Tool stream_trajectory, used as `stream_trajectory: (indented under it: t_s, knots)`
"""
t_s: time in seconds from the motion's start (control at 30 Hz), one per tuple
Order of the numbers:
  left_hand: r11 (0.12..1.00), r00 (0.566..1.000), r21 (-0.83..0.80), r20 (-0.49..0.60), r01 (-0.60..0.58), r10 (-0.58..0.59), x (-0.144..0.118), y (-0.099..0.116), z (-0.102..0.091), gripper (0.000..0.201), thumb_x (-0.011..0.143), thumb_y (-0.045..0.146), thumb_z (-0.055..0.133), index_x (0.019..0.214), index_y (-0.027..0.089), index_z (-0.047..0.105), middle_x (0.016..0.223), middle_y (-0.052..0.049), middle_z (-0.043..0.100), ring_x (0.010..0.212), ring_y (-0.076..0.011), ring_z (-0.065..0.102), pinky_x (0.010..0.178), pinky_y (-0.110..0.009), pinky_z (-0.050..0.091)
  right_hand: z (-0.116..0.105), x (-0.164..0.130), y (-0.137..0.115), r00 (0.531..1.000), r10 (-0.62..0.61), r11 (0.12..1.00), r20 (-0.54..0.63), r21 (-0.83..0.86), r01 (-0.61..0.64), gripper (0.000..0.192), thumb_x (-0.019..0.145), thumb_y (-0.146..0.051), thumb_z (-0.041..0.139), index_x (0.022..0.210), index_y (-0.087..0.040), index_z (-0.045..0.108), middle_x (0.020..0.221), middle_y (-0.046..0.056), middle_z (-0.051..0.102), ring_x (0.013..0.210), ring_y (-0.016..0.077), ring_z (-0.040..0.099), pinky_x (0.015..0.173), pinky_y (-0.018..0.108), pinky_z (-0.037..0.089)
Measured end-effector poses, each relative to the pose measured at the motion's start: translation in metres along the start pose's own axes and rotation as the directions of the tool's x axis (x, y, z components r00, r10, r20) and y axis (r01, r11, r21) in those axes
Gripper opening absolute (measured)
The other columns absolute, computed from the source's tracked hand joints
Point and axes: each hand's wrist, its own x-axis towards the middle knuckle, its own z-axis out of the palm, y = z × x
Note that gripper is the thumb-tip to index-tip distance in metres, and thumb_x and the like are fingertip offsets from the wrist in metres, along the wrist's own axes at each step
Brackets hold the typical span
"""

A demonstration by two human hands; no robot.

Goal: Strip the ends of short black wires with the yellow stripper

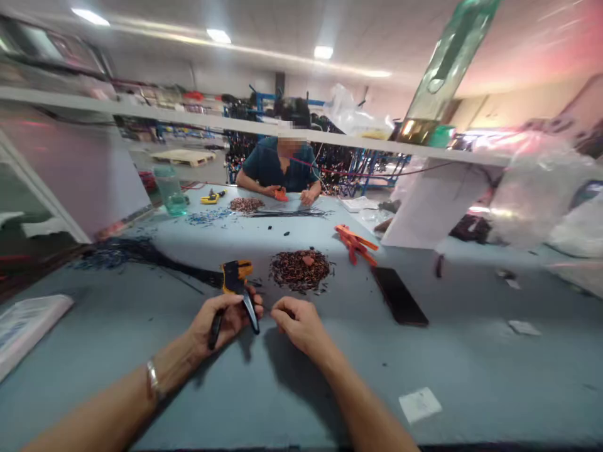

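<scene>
Head view, left hand [225, 320] gripping crimper [237, 284]

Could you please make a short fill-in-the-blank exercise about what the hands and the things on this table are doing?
1. The yellow and black crimping tool is held in the person's ____ hand.
2. The black phone lies flat on the table, to the ____ of the pile of small dark pieces.
3. The right hand is closed, with its fingertips pinched, just ____ the tool's handles.

Missing words: left; right; beside
</scene>
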Motion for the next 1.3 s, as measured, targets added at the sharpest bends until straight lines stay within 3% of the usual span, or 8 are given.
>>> stream_trajectory:
  t_s: [0.13,0.4,0.73,0.97,1.13,1.3]
  knots:
    - [1.000,1.000,-0.006,-0.014,0.005,-0.005,0.002,0.002,0.002,0.020,0.068,0.004,0.065,0.087,0.008,0.069,0.081,-0.012,0.075,0.075,-0.0239,0.072,0.074,-0.034,0.060,-0.003,0.000,-0.001,1.000,0.022,1.000,-0.007,0.012,-0.022,0.017,0.076,-0.022,0.052,0.060,-0.019,0.057,0.053,-0.005,0.051,0.053,0.0110,0.043,0.052,0.022,0.031]
    - [1.000,0.999,-0.001,-0.020,0.029,-0.029,0.004,0.000,0.000,0.018,0.067,0.005,0.064,0.084,0.009,0.068,0.076,-0.011,0.074,0.068,-0.0235,0.071,0.073,-0.038,0.060,-0.008,-0.001,-0.008,0.992,0.068,0.995,0.107,0.069,-0.075,0.013,0.079,-0.025,0.055,0.070,-0.018,0.062,0.054,-0.004,0.056,0.046,0.0098,0.041,0.045,0.020,0.033]
    - [0.998,0.998,-0.033,-0.036,0.059,-0.061,0.002,0.002,0.004,0.017,0.067,0.004,0.062,0.081,0.007,0.070,0.073,-0.012,0.074,0.063,-0.0214,0.070,0.069,-0.034,0.060,-0.007,-0.002,-0.007,0.998,-0.055,0.986,-0.028,-0.162,0.050,0.019,0.079,-0.029,0.054,0.064,-0.020,0.061,0.054,-0.005,0.043,0.054,0.0121,0.039,0.055,0.024,0.029]
    - [1.000,0.998,-0.026,-0.062,0.012,-0.013,0.003,0.000,0.004,0.020,0.068,0.001,0.059,0.084,0.008,0.070,0.074,-0.012,0.074,0.067,-0.0239,0.072,0.069,-0.036,0.060,-0.001,0.000,-0.005,0.993,-0.063,0.983,-0.101,-0.176,0.045,0.024,0.084,-0.031,0.047,0.065,-0.020,0.058,0.055,-0.005,0.041,0.054,0.0119,0.041,0.053,0.021,0.031]
    - [1.000,0.999,-0.023,-0.051,0.011,-0.012,0.004,0.000,0.000,0.019,0.069,0.001,0.060,0.084,0.007,0.070,0.076,-0.012,0.074,0.069,-0.0244,0.072,0.070,-0.035,0.059,0.001,-0.002,-0.002,0.992,-0.105,0.965,-0.075,-0.248,0.084,0.022,0.084,-0.028,0.050,0.067,-0.020,0.062,0.052,-0.005,0.046,0.052,0.0123,0.045,0.052,0.021,0.032]
    - [0.998,0.998,-0.015,0.027,0.060,-0.059,0.004,-0.001,-0.002,0.018,0.069,0.006,0.064,0.086,0.009,0.069,0.076,-0.011,0.074,0.067,-0.0225,0.071,0.069,-0.033,0.057,0.003,-0.005,0.000,0.976,-0.212,0.917,-0.057,-0.356,0.178,0.018,0.085,-0.023,0.051,0.076,-0.021,0.066,0.066,0.000,0.060,0.062,0.0146,0.054,0.060,0.022,0.035]
